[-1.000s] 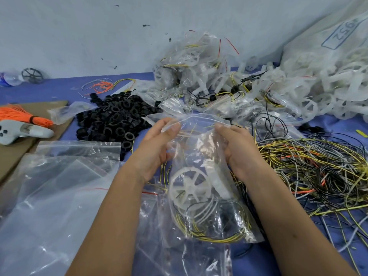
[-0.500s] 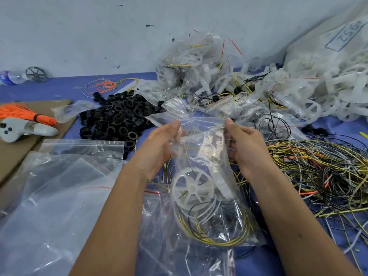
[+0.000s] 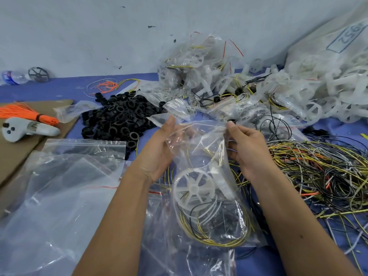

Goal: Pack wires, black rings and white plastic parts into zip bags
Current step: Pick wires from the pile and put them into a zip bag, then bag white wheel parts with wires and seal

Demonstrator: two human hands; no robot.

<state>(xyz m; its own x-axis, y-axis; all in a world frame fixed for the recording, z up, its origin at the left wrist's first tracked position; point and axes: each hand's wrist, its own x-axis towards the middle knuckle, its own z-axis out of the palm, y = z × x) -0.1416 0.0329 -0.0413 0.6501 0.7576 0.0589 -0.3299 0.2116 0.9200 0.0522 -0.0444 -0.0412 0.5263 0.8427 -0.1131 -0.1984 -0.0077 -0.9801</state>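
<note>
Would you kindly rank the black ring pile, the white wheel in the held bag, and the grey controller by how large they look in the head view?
1. Black ring pile, clearly largest.
2 and 3. White wheel and grey controller look alike; the wheel lies nearer the camera, so I cannot rank them.

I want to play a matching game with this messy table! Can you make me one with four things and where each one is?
Things:
1. white spoked wheel
2. pile of black rings
3. orange wire bundle
4. loose tangle of wires

Places:
A. on the brown cardboard at the far left
B. inside the zip bag that the left hand and right hand hold
C. on the blue table to the right of the right hand
D. on the blue table beyond the left hand

Pairs: 1-B, 2-D, 3-A, 4-C
</note>
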